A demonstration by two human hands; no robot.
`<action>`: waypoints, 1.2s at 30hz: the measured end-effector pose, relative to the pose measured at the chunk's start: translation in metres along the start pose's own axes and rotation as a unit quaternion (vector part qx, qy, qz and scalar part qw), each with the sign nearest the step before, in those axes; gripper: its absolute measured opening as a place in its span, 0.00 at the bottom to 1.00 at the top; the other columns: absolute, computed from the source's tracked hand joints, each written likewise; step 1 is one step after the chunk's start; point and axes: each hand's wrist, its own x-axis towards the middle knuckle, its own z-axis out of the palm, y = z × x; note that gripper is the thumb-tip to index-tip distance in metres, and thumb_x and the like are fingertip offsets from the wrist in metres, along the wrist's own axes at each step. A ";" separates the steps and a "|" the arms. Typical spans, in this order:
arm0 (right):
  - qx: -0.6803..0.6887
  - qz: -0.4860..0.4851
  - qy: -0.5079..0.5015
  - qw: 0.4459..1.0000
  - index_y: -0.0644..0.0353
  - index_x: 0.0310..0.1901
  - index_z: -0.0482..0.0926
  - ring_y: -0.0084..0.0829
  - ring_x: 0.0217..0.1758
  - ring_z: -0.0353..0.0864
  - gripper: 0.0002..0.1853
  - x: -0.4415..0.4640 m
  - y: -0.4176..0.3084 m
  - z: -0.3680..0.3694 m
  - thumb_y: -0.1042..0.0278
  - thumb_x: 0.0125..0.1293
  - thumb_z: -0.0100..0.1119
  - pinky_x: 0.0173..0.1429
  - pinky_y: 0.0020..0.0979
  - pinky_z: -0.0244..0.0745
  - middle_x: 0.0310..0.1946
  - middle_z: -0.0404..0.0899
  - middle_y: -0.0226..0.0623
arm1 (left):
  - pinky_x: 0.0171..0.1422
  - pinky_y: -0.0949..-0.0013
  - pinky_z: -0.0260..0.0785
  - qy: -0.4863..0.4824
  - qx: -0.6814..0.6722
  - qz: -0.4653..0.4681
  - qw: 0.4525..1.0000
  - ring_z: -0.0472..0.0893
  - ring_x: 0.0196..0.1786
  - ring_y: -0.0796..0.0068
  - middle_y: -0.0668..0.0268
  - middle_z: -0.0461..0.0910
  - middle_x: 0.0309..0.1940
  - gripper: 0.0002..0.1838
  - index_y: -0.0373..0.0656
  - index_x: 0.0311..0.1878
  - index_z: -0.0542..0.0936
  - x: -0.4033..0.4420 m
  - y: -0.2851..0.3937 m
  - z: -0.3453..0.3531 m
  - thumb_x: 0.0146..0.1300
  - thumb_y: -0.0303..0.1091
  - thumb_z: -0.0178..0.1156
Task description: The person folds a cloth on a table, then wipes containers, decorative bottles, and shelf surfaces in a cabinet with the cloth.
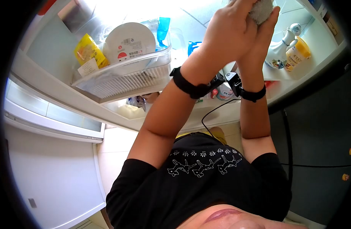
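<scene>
My left hand and my right hand are raised together at the top of the view, their palms close against each other. Between them is a grey, rough-textured wad, cloth-like in look; its exact kind does not show. Both hands close round it, and the frame's top edge cuts off some fingers and part of the wad. Each wrist wears a black strap with a small device, the left strap and the right strap. Right of my hands stands a white flowered jug.
On the shelf at left, a clear plastic basket holds a white round package and a yellow packet. A yellow-labelled container stands beside the jug. A dark cabinet is at right. A cable hangs near my body.
</scene>
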 end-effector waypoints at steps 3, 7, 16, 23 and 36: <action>0.055 0.061 -0.037 0.996 0.66 0.75 0.51 0.52 0.68 0.63 0.42 0.002 -0.004 -0.003 0.63 0.67 0.63 0.71 0.48 0.59 0.67 0.62 0.54 | 0.67 0.51 0.68 0.007 -0.027 -0.105 0.994 0.75 0.62 0.37 0.38 0.70 0.65 0.35 0.40 0.75 0.60 -0.003 0.023 -0.007 0.62 0.26 0.50; 0.019 0.051 -0.114 0.992 0.66 0.75 0.45 0.53 0.66 0.67 0.46 0.006 -0.024 -0.011 0.60 0.66 0.64 0.70 0.47 0.60 0.66 0.63 0.57 | 0.58 0.51 0.73 -0.047 0.038 -0.166 0.984 0.80 0.52 0.40 0.38 0.75 0.56 0.28 0.36 0.67 0.66 -0.014 0.020 -0.007 0.62 0.29 0.53; -0.067 -0.150 -0.038 0.986 0.61 0.77 0.46 0.70 0.78 0.46 0.42 -0.049 0.009 -0.002 0.68 0.68 0.60 0.78 0.61 0.44 0.74 0.46 0.72 | 0.46 0.54 0.76 -0.015 0.174 -0.128 0.976 0.84 0.34 0.48 0.47 0.84 0.35 0.17 0.32 0.53 0.76 -0.069 -0.004 0.001 0.63 0.30 0.54; -0.135 -0.103 -0.111 0.979 0.54 0.70 0.70 0.65 0.78 0.50 0.28 -0.063 -0.022 -0.042 0.79 0.67 0.52 0.78 0.58 0.45 0.73 0.51 0.70 | 0.64 0.51 0.67 -0.075 0.268 -0.016 0.960 0.81 0.51 0.49 0.52 0.83 0.46 0.16 0.37 0.55 0.76 -0.112 0.022 -0.032 0.65 0.30 0.56; -0.018 -0.073 -0.262 0.962 0.60 0.62 0.73 0.49 0.69 0.69 0.21 -0.144 -0.017 -0.028 0.72 0.66 0.55 0.74 0.50 0.59 0.63 0.73 0.45 | 0.70 0.51 0.63 -0.095 0.375 -0.093 0.917 0.76 0.60 0.50 0.55 0.75 0.64 0.27 0.36 0.65 0.72 -0.202 0.009 -0.035 0.60 0.27 0.56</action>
